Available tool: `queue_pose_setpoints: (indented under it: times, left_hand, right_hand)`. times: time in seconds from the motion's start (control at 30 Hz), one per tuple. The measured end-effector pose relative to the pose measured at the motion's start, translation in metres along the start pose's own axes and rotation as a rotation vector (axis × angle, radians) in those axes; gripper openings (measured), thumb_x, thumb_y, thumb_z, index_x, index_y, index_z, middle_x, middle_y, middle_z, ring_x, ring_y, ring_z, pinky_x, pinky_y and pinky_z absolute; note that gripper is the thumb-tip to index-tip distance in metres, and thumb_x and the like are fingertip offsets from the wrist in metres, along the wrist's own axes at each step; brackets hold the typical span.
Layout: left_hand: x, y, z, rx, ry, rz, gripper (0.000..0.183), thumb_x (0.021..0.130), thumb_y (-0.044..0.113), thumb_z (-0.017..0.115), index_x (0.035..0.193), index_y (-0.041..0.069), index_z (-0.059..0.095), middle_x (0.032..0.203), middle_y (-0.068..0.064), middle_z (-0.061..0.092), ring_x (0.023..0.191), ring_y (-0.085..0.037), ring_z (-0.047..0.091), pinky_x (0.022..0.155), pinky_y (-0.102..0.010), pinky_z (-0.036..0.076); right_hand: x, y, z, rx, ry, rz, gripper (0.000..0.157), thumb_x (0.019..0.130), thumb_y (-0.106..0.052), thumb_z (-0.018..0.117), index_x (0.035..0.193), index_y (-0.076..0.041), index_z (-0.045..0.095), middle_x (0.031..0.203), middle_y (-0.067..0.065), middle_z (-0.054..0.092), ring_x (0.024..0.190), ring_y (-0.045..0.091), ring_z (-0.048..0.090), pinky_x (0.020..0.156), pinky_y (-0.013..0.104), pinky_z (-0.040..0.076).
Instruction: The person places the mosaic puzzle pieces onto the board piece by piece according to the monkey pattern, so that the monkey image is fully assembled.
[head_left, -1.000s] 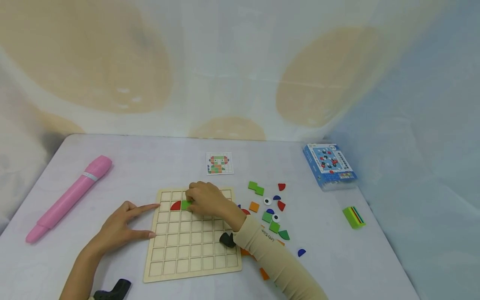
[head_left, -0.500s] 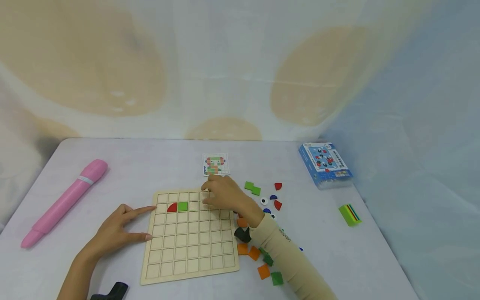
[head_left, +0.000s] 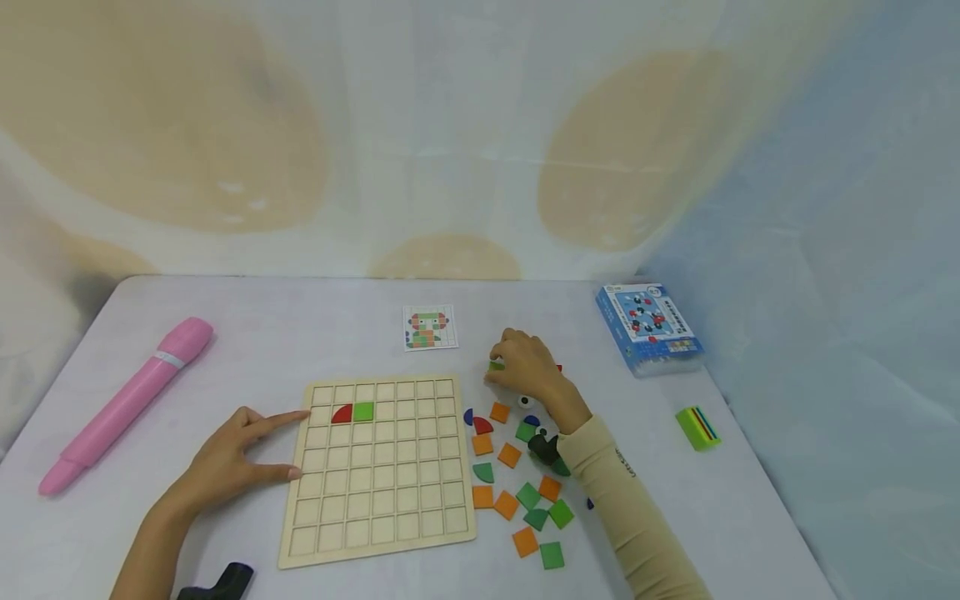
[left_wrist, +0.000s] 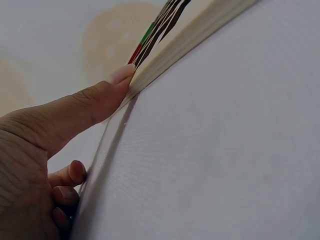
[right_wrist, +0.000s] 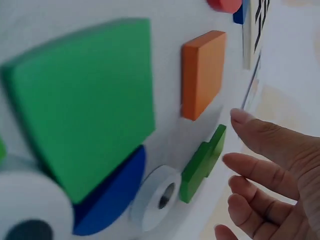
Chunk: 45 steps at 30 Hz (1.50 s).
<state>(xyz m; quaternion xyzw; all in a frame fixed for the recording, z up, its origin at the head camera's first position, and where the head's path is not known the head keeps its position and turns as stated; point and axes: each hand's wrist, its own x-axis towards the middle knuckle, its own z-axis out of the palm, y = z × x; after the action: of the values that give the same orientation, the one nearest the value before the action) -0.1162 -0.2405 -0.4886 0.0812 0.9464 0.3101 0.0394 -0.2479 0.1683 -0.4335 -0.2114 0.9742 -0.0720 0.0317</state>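
Observation:
A wooden grid board (head_left: 386, 492) lies on the table, with a red quarter-circle tile (head_left: 342, 413) and a green square tile (head_left: 363, 411) side by side in its cells. My left hand (head_left: 225, 462) touches the board's left edge with thumb and index finger spread; the left wrist view shows the thumb against the rim. Beyond the board's right side my right hand (head_left: 534, 373) hovers at a pair of green square tiles (right_wrist: 202, 165). Its thumb and fingers (right_wrist: 262, 172) are apart, with nothing between them. In the head view this hand hides most of that pair.
Several orange, green, red and blue tiles and eye discs (head_left: 525, 402) lie scattered right of the board. A pattern card (head_left: 431, 327) is behind it. A blue box (head_left: 651, 329) and a green block (head_left: 697, 428) are at the right, a pink cylinder (head_left: 131, 400) at the left.
My right hand has left the green square tile on the board and moved right to the loose green tiles. My left hand has stayed at the board's edge.

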Motion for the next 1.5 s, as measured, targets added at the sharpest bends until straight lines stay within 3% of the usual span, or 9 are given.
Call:
queue_pose_setpoints:
  times: [0.23, 0.6, 0.87, 1.13, 1.37, 1.5]
  left_hand:
    - [-0.002, -0.002, -0.001, -0.01, 0.002, -0.006, 0.082, 0.066, 0.052, 0.087, 0.138, 0.023, 0.06, 0.092, -0.006, 0.04, 0.08, -0.018, 0.037, 0.068, -0.029, 0.029]
    - [-0.002, -0.003, 0.0, -0.015, 0.002, -0.015, 0.082, 0.066, 0.052, 0.087, 0.139, 0.025, 0.059, 0.092, -0.006, 0.039, 0.08, -0.018, 0.037, 0.068, -0.029, 0.029]
    - [0.0, -0.002, 0.0, -0.011, 0.002, -0.015, 0.083, 0.066, 0.053, 0.087, 0.138, 0.024, 0.06, 0.092, -0.006, 0.039, 0.08, -0.018, 0.038, 0.068, -0.029, 0.029]
    - [0.0, -0.001, 0.0, -0.008, -0.002, -0.015, 0.083, 0.066, 0.052, 0.087, 0.138, 0.022, 0.06, 0.092, -0.006, 0.039, 0.079, -0.018, 0.037, 0.067, -0.029, 0.029]
    - [0.0, 0.0, 0.001, -0.008, 0.005, 0.0, 0.081, 0.066, 0.051, 0.088, 0.137, 0.023, 0.061, 0.091, -0.005, 0.039, 0.078, -0.018, 0.037, 0.067, -0.03, 0.029]
    - [-0.001, -0.001, 0.001, -0.013, 0.014, 0.015, 0.08, 0.066, 0.05, 0.088, 0.136, 0.023, 0.061, 0.091, -0.005, 0.039, 0.078, -0.018, 0.037, 0.068, -0.029, 0.029]
  right_hand:
    - [0.001, 0.004, 0.004, 0.018, -0.011, -0.006, 0.024, 0.083, -0.023, 0.081, 0.098, -0.004, 0.078, 0.092, 0.007, 0.061, 0.079, 0.019, 0.053, 0.073, 0.035, 0.047]
    - [0.003, -0.001, 0.002, 0.019, -0.002, -0.015, 0.024, 0.082, -0.026, 0.081, 0.096, -0.007, 0.079, 0.089, 0.004, 0.06, 0.077, 0.016, 0.051, 0.071, 0.032, 0.046]
    - [0.004, -0.034, -0.005, 0.047, -0.009, -0.092, 0.025, 0.083, -0.029, 0.08, 0.098, -0.009, 0.078, 0.094, 0.002, 0.059, 0.081, 0.016, 0.051, 0.077, 0.034, 0.045]
    - [0.009, -0.075, -0.004, 0.022, -0.043, -0.231, 0.025, 0.086, -0.033, 0.077, 0.099, -0.012, 0.078, 0.1, 0.0, 0.062, 0.087, 0.014, 0.055, 0.08, 0.033, 0.045]
    - [0.015, -0.108, 0.006, -0.017, -0.053, -0.337, 0.022, 0.087, -0.032, 0.075, 0.1, -0.015, 0.078, 0.102, -0.002, 0.064, 0.089, 0.011, 0.058, 0.08, 0.031, 0.047]
    - [0.018, -0.124, 0.012, -0.03, -0.073, -0.381, 0.022, 0.088, -0.033, 0.074, 0.102, -0.017, 0.078, 0.1, -0.004, 0.063, 0.085, 0.008, 0.055, 0.076, 0.026, 0.041]
